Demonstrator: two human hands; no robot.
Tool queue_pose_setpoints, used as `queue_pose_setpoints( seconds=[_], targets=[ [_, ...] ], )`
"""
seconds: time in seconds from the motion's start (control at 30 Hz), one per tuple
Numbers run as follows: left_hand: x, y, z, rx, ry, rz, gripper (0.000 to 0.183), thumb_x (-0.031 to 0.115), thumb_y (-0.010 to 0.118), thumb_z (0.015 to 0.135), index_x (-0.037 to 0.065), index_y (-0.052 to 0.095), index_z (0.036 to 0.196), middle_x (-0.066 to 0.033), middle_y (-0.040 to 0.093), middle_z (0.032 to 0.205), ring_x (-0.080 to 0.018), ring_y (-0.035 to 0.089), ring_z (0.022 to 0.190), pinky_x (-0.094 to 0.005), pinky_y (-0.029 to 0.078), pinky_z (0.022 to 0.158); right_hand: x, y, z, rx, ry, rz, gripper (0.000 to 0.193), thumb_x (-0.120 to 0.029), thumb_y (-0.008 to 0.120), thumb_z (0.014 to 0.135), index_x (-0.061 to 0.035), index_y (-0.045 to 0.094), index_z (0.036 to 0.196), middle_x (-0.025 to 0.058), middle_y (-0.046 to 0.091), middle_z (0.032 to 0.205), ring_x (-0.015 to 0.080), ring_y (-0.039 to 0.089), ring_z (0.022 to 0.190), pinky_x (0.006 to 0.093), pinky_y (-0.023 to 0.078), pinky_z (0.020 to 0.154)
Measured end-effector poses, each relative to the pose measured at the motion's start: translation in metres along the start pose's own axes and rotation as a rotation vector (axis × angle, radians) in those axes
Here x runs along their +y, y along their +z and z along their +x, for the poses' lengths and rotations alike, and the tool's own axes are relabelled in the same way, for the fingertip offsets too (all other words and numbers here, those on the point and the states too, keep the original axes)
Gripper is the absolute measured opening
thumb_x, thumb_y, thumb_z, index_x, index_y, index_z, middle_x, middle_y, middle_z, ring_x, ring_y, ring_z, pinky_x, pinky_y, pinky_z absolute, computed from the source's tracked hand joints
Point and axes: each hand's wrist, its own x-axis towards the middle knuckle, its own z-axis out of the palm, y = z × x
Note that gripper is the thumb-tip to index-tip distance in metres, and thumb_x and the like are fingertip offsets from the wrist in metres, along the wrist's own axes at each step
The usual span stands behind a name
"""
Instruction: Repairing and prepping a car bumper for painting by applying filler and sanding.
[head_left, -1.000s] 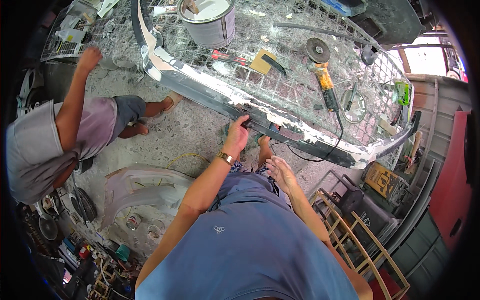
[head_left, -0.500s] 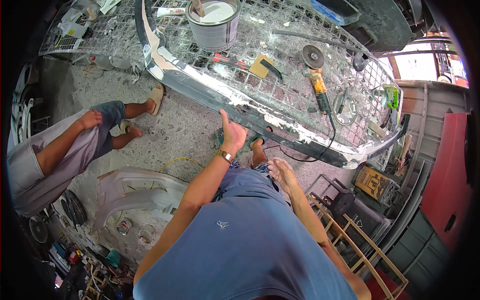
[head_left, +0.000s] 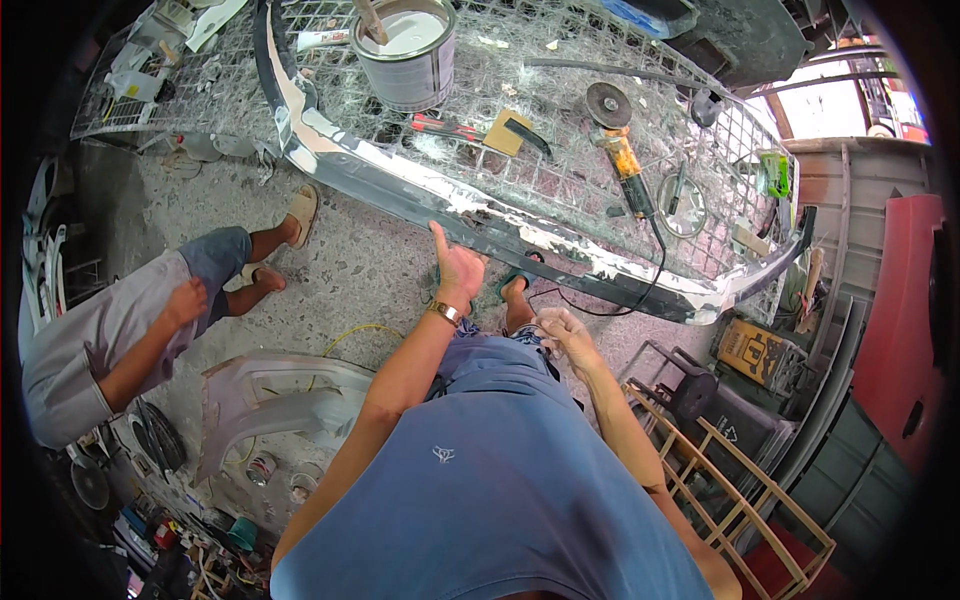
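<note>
A long dark car bumper [head_left: 385, 197] with white and cream filler patches lies along the near edge of a wire-mesh stand [head_left: 590, 75]. My left hand [head_left: 458, 272] is at its near edge, thumb upright against the lip and the other fingers partly hidden beneath. Dusted white, my right hand [head_left: 568, 335] hangs before my waist, away from the bumper, its fingers loosely bent and apart with nothing visible in them. On the mesh are a can of pale paste [head_left: 405, 80], a red-handled tool [head_left: 443, 127], a yellow spreader [head_left: 503, 133] and an angle grinder [head_left: 623, 165].
At the left stands another person [head_left: 130, 325]. A pale curved body panel [head_left: 235, 400] rests on the floor near my left arm. The grinder's cord [head_left: 655, 285] crosses the bumper. A wooden frame [head_left: 735, 470] and a dark wheeled box [head_left: 710, 405] are at my right.
The view has shifted slightly, so the bumper and tools sit a little farther left and up. My right hand's fingers have bent more. The other person's hand has moved lower.
</note>
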Motion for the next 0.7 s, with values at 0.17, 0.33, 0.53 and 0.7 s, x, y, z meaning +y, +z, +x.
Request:
queue_pose_setpoints(
  seconds=[0.17, 0.33, 0.53, 0.7],
  targets=[
    [0.001, -0.004, 0.003, -0.013, 0.020, 0.014, 0.094, 0.077, 0.046, 0.084, 0.008, 0.032, 0.147, -0.0111, 0.037, 0.149, -0.0297, 0.035, 0.135, -0.0477, 0.023, 0.115, -0.117, 0.075, -0.076, -0.262, -0.541, -0.467, 0.033, -0.004, 0.064, 0.085, -0.0036, 0.059, 0.117, 0.0076, 0.065, 0.115, 0.0183, 0.062, 0.099, 0.0326, 0.049, 0.088],
    [-0.002, -0.002, 0.008, -0.042, 0.010, 0.035, 0.098, 0.079, 0.046, 0.082, 0.008, 0.033, 0.148, -0.0106, 0.034, 0.152, -0.0299, 0.033, 0.138, -0.0501, 0.021, 0.116, -0.231, 0.143, -0.183, -0.561, -1.053, -0.465, 0.022, -0.007, 0.062, 0.085, -0.0007, 0.066, 0.106, 0.0142, 0.069, 0.108, 0.0273, 0.067, 0.095, 0.0366, 0.052, 0.084],
    [0.000, -0.007, 0.009, -0.001, 0.032, 0.098, 0.101, 0.079, 0.052, 0.079, 0.008, 0.031, 0.148, -0.0114, 0.033, 0.152, -0.0317, 0.032, 0.138, -0.0506, 0.021, 0.116, -0.229, 0.159, -0.199, -0.528, -1.578, -0.091, 0.050, -0.017, 0.075, 0.086, -0.0177, 0.060, 0.133, 0.0268, 0.062, 0.119, 0.0362, 0.064, 0.100, 0.0397, 0.051, 0.082],
    [0.002, -0.006, 0.006, -0.007, 0.008, 0.065, 0.101, 0.078, 0.055, 0.077, 0.009, 0.032, 0.147, -0.0112, 0.033, 0.152, -0.0311, 0.032, 0.138, -0.0515, 0.023, 0.115, -0.200, 0.100, -0.190, -0.326, -1.273, 0.025, 0.031, -0.011, 0.069, 0.083, 0.0030, 0.064, 0.110, 0.0177, 0.066, 0.095, 0.0262, 0.064, 0.076, 0.0365, 0.054, 0.075]
  ],
)
